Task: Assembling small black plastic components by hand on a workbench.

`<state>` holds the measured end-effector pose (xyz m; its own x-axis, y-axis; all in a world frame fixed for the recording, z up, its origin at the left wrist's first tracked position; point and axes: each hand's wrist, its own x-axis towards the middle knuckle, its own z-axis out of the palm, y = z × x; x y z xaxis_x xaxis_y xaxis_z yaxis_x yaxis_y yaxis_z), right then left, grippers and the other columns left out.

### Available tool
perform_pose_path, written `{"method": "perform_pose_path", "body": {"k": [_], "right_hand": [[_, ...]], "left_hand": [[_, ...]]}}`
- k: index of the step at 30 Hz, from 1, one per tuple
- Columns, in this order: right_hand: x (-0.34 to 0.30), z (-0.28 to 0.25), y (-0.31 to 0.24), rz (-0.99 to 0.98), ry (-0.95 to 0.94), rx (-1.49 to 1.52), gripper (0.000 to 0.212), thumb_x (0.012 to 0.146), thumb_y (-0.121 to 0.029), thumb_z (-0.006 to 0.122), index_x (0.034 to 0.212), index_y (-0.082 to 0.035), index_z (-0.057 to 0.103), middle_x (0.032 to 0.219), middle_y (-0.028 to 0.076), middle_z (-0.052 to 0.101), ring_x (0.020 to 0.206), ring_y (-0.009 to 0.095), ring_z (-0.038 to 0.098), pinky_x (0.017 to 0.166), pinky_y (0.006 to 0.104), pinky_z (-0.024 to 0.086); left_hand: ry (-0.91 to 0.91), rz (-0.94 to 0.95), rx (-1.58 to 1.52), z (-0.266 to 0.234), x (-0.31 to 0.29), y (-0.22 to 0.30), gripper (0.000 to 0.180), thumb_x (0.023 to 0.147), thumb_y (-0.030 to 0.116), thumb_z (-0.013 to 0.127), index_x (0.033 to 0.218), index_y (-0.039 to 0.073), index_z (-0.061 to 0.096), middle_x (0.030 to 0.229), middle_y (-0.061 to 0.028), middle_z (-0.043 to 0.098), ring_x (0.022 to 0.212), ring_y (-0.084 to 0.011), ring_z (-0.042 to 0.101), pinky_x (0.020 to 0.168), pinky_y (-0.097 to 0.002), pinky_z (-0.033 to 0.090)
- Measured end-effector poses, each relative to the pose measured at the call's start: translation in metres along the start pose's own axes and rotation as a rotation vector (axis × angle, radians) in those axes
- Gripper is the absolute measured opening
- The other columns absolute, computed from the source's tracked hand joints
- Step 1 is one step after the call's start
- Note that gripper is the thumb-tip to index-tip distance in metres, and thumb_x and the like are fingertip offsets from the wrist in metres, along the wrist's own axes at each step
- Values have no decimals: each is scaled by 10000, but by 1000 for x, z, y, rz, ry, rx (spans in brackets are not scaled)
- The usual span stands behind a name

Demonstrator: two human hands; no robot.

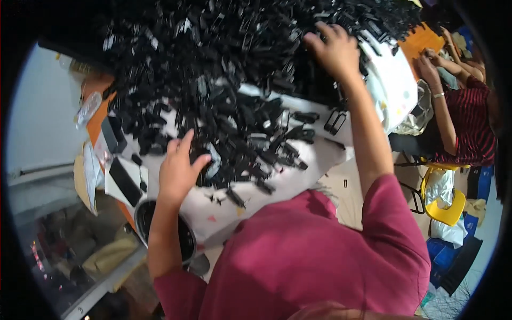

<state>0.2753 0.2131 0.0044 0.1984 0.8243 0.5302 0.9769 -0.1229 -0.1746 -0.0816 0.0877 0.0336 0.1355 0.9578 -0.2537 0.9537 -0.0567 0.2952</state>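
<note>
Left hand, right hand: fingers spread. Black pieces (loose, heaped): broad sweep could spill some off surface.

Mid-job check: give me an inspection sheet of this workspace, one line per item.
Surface: pale cover with coloured marks, largely hidden by parts.
Job's things: many small black parts, heaped at the far side, spread more loosely nearer the person.
Clutter: clear bottle at left; dark round container partly behind the left forearm.
Left hand: at the near parts, fingers apart, no grip visible.
Right hand: at the far heap, fingers spread, no grip visible.
Cables: nothing seen clearly.
Surroundings: co-worker in a striped top and a yellow seat, both right.
</note>
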Motion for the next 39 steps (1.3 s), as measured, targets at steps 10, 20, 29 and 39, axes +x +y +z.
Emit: {"method": "perform_pose_path", "body": {"k": [10, 20, 29, 39], "right_hand": [[1, 28, -24, -2, -328, 317, 529, 791, -545, 505, 1204, -216, 534, 1218, 106, 515, 1104, 281, 505, 914, 351, 397], [-57, -19, -67, -113, -280, 460, 371, 790, -393, 585, 1116, -215, 603, 1195, 87, 540, 987, 257, 574, 812, 308, 456], [-126, -26, -91, -429, -54, 597, 258, 731, -196, 652, 977, -119, 647, 1158, 99, 547, 871, 230, 576, 778, 332, 397], [-146, -69, -70, -559, -104, 593, 270, 710, -79, 648, 979, -94, 626, 1051, 69, 579, 918, 249, 529, 789, 343, 372]], "left_hand": [[69, 126, -85, 13, -10, 12, 606, 741, 311, 664, 1257, 89, 438, 1129, -156, 493, 948, -322, 551, 796, -384, 452], [47, 49, 63, 28, -21, 12, 493, 756, 286, 649, 1206, 159, 491, 1104, -130, 502, 896, -325, 568, 756, -395, 472], [101, -35, 50, 26, -42, 3, 487, 722, 238, 676, 1170, 128, 522, 1100, -102, 513, 879, -291, 578, 748, -374, 467], [525, -230, 187, 1, -133, -54, 488, 769, 340, 623, 1157, 67, 511, 1085, -145, 531, 939, -334, 526, 803, -402, 419]]}}
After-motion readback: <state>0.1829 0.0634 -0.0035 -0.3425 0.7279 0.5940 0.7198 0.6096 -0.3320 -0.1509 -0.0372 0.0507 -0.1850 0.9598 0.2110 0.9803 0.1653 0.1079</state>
